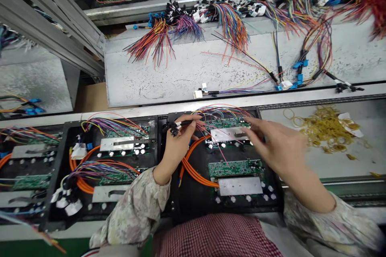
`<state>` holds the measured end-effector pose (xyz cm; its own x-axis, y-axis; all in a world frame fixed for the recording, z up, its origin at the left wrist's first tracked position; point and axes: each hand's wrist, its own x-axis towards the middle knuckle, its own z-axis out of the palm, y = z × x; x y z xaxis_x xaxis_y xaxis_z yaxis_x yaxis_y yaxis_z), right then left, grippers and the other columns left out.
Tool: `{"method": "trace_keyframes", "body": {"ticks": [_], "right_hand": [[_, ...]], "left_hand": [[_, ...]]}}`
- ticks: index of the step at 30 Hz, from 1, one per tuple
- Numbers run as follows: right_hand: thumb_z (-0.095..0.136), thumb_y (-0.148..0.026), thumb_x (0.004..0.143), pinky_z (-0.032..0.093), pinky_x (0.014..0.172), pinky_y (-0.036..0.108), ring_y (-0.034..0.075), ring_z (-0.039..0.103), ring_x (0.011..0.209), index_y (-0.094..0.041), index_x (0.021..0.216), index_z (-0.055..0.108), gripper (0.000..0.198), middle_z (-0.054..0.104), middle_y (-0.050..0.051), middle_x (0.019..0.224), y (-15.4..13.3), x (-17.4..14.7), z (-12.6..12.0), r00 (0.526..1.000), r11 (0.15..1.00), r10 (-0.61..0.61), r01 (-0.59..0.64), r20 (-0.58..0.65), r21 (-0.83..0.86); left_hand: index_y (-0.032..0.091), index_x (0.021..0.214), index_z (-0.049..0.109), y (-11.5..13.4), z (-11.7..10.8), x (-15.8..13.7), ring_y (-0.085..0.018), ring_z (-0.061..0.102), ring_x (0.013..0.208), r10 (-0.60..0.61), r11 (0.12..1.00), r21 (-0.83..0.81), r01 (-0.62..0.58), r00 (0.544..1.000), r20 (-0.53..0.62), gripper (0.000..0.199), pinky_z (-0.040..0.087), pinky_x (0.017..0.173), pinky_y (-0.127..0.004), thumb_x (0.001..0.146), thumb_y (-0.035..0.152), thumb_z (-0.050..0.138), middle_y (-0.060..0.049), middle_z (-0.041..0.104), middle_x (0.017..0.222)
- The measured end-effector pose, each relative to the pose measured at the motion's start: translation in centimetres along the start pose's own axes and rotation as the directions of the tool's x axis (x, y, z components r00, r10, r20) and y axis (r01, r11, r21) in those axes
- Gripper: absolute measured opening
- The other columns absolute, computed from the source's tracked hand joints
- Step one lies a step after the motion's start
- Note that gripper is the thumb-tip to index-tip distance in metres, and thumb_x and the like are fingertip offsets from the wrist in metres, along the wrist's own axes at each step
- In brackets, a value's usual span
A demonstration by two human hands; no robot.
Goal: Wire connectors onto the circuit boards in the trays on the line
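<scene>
My left hand (180, 140) is closed around a wire harness; its small black connectors (174, 128) stick out on the left side of the fingers. Thin pink and red wires (208, 128) fan out from this hand across the upper green circuit board (223, 122) in a black tray (193, 198). Over that board's right end is my right hand (277, 144), slightly blurred, thumb and index finger apart near the board's edge. A metal plate (224, 133) lies along the board. Below sits a second circuit board (235, 167) with its own metal plate (240, 186) and orange cables (196, 172).
Trays with wired boards (117, 144) stand to the left. Yellow rubber bands (327, 128) are piled at the right. Behind, wire bundles (230, 24) hang over a grey metal shelf (181, 80), where a loose harness (241, 91) lies. A metal post (69, 20) rises at the left.
</scene>
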<state>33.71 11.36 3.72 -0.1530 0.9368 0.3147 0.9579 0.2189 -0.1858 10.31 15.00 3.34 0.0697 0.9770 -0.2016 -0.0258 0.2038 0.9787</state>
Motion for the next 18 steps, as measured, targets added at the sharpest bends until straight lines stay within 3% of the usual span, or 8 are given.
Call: {"method": "trace_keyframes", "body": {"ticks": [2, 4, 8, 18], "right_hand": [[0.052, -0.040, 0.098, 0.039, 0.059, 0.028, 0.018, 0.068, 0.073, -0.020, 0.098, 0.073, 0.029, 0.074, 0.004, 0.080, -1.0, 0.2, 0.0, 0.991, 0.990, -0.122, 0.118, 0.056, 0.075], [0.048, -0.036, 0.100, 0.039, 0.058, 0.028, 0.017, 0.068, 0.072, -0.020, 0.090, 0.072, 0.030, 0.073, 0.003, 0.079, -1.7, 0.8, 0.6, 0.977, 0.977, -0.175, 0.158, 0.120, 0.143], [0.048, -0.031, 0.099, 0.042, 0.062, 0.028, 0.017, 0.068, 0.072, -0.019, 0.099, 0.068, 0.024, 0.074, 0.003, 0.085, -1.6, 2.1, 2.9, 0.986, 0.972, -0.104, 0.072, 0.133, 0.226], [0.046, -0.034, 0.097, 0.035, 0.057, 0.028, 0.019, 0.067, 0.067, -0.020, 0.099, 0.070, 0.028, 0.074, 0.004, 0.080, -1.2, 2.7, 5.3, 0.968, 0.983, -0.124, 0.090, 0.220, 0.158]], "left_hand": [[0.020, 0.094, 0.071, 0.0, 0.1, 0.0, -0.016, 0.070, 0.085, -0.015, 1.000, 0.000, 0.015, 1.000, 0.001, 0.013, 0.057, 0.057, -0.019, 0.089, 0.028, 0.063, -0.004, 0.073, 0.093], [0.019, 0.093, 0.070, -0.1, 0.1, 0.0, -0.016, 0.070, 0.084, -0.011, 1.000, -0.018, 0.011, 1.000, -0.003, 0.012, 0.058, 0.058, -0.019, 0.089, 0.028, 0.062, -0.005, 0.073, 0.094], [0.019, 0.093, 0.070, -0.2, 0.1, 0.0, -0.015, 0.072, 0.080, -0.012, 0.998, -0.063, 0.013, 1.000, 0.022, 0.014, 0.060, 0.060, -0.021, 0.088, 0.030, 0.063, -0.005, 0.072, 0.094], [0.018, 0.096, 0.070, -0.2, 0.0, -0.1, -0.016, 0.073, 0.084, -0.040, 0.996, -0.072, 0.042, 0.998, 0.039, 0.016, 0.060, 0.061, -0.020, 0.090, 0.031, 0.062, -0.005, 0.072, 0.092]]}}
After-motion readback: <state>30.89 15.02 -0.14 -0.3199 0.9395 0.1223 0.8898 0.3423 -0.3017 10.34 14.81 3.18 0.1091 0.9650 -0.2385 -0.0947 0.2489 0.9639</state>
